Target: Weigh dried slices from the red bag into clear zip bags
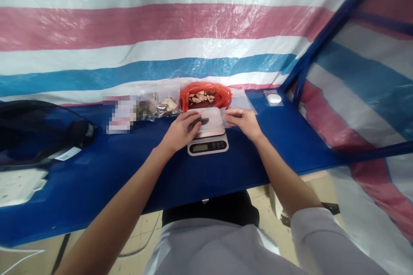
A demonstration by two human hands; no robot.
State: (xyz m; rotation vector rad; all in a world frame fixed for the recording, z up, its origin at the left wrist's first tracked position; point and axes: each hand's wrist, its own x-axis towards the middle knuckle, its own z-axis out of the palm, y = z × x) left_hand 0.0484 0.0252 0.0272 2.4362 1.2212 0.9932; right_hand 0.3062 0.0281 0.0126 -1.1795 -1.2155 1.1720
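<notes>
Left hand [183, 131] is palm-down over the scale [208, 146], thumb and fingers pinching a dark piece [203, 121]; right hand [242, 122]'s kinda angled inward, pinching a clear bag [223, 114] by the scale's right edge.

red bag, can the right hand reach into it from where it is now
Probably yes: the red bag gapes open, slices showing, and the right hand is close by with no barrier seen between. The clear plastic it seems to hold may need setting down first.
</notes>
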